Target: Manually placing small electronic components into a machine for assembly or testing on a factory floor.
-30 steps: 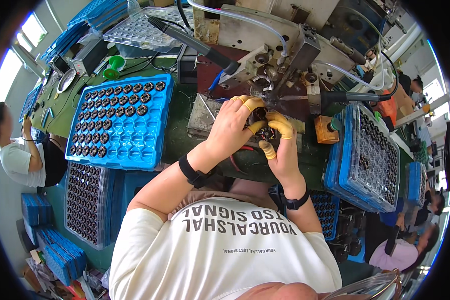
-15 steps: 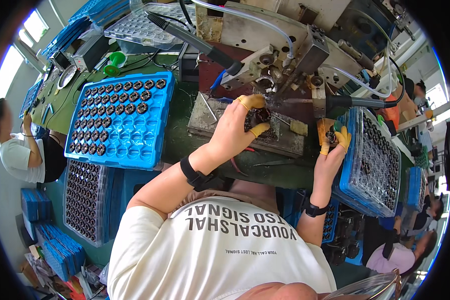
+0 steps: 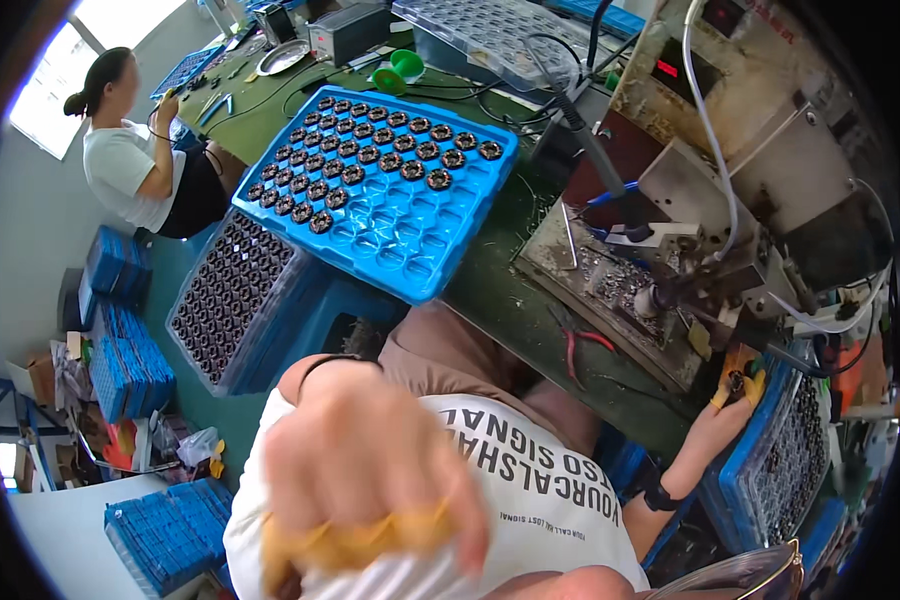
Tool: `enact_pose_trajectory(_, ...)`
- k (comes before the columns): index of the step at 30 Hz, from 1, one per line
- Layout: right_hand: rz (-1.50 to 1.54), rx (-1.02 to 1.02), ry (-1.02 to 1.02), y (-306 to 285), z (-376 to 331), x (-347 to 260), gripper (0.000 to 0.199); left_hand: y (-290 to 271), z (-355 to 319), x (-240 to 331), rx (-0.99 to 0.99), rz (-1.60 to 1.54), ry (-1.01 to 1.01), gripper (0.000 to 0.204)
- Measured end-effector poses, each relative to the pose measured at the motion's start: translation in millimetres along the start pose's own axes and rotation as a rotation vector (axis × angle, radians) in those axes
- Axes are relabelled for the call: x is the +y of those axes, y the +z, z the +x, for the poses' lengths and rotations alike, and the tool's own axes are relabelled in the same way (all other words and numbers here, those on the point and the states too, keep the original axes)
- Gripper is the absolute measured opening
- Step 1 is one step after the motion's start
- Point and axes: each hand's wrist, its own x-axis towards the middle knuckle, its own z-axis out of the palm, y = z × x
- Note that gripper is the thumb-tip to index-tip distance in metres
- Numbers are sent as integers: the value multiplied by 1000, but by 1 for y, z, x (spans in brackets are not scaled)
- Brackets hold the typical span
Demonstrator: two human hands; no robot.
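Observation:
My left hand [image 3: 370, 480] is raised close to the camera and badly blurred, with yellow finger cots on its curled fingers; whether it holds anything is unclear. My right hand [image 3: 732, 395], also in yellow finger cots, pinches a small dark round part [image 3: 736, 381] over the near edge of a blue tray [image 3: 775, 470] full of such parts on my right. Just above that hand stands the grey bench machine [image 3: 710, 230] with its hoses and metal base plate. A big blue tray [image 3: 400, 250], partly filled with dark round parts, lies on the green bench to the left.
Red-handled pliers [image 3: 582, 348] lie on the bench in front of the machine. Stacks of dark and blue trays [image 3: 225, 295] sit beside my left knee. A co-worker [image 3: 135, 160] sits at the far left end of the bench. Blue boxes [image 3: 165, 535] stand on the floor.
My left hand has left the machine and swung up toward the camera. My right hand stays at the right tray, now pinching a part. The view has tilted left.

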Motion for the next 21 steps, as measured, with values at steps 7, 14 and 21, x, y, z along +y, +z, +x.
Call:
enact_pose_trajectory(7,82,-21,49,1,7,3,41,14,3,18,-116,157,-23,38)
enact_pose_trajectory(14,133,-109,107,-7,0,0,41,19,-10,19,-169,188,33,43)
enact_pose_trajectory(21,223,-92,156,-15,-4,-20,43,20,-1,27,-49,270,77,34)
